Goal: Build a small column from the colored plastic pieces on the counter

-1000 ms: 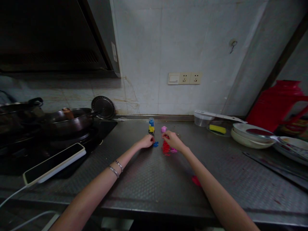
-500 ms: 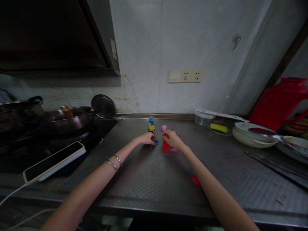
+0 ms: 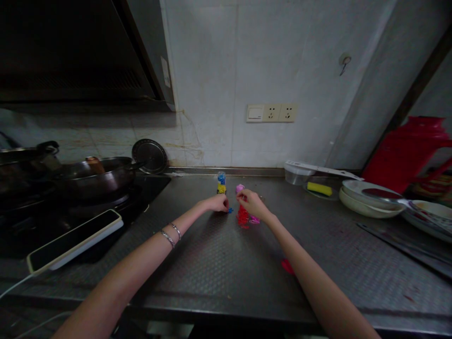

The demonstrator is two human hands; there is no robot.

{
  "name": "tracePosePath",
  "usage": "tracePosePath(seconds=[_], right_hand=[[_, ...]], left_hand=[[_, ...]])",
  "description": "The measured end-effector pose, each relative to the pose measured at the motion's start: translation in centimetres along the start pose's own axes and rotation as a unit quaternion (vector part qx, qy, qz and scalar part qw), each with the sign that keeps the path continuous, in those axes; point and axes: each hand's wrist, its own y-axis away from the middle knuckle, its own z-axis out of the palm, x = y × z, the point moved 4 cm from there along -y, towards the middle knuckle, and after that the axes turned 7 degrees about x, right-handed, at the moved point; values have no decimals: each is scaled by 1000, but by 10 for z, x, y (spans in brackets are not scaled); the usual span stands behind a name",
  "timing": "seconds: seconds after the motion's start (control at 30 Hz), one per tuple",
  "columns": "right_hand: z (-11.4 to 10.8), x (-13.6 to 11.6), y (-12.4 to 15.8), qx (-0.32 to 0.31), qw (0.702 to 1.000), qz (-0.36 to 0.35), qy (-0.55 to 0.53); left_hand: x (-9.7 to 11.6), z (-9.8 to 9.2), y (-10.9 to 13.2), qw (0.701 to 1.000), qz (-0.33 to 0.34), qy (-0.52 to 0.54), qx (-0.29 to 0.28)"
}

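My left hand (image 3: 219, 203) has its fingers pinched together low over the counter, beside a few small blue pieces (image 3: 230, 210). What it grips is too small to make out. Just above a pile of small red pieces (image 3: 243, 217), my right hand (image 3: 247, 198) is closed, thumb against fingers, its contents unclear. Magenta pieces (image 3: 254, 220) lie right of the red pile. Behind my left hand stands a small clear container (image 3: 221, 181) with blue and yellow contents. A pink object (image 3: 240, 188) sits behind my right hand.
Left are a stove with a pan (image 3: 95, 176) and a phone-like device (image 3: 74, 240) with a cable. Right are a clear plastic cup (image 3: 295, 175), yellow sponge (image 3: 319, 189), stacked bowls (image 3: 370, 205) and red thermos (image 3: 406, 150). A red item (image 3: 287, 266) lies by my right forearm.
The view has shifted slightly. Both hands remain over nearly the same spots, with my left fingers a little farther from the blue pieces.
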Motion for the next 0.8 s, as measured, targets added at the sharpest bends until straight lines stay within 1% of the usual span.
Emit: tracePosePath(seconds=[0.1,0.2,0.33,0.43,0.53,0.63,0.8], right_hand=[[1,6,-15,38,999,12,-31],[8,14,-33,55,997,35,-49],[32,28,-56,50,990,94,-89],[56,38,-67,25,980,137,-145],[79,41,-73,-11,968,134,-214],[95,42,-74,-32,959,115,-258],[103,47,-70,-33,972,108,-206]], left_hand=[[4,-1,4,1000,6,-1,8],[6,0,7,1000,11,-6,13],[6,1,10,999,10,-14,35],[6,1,11,998,17,-14,51],[5,2,11,998,20,-10,58],[2,1,11,999,0,3,52],[-2,-4,15,999,-3,27,45]])
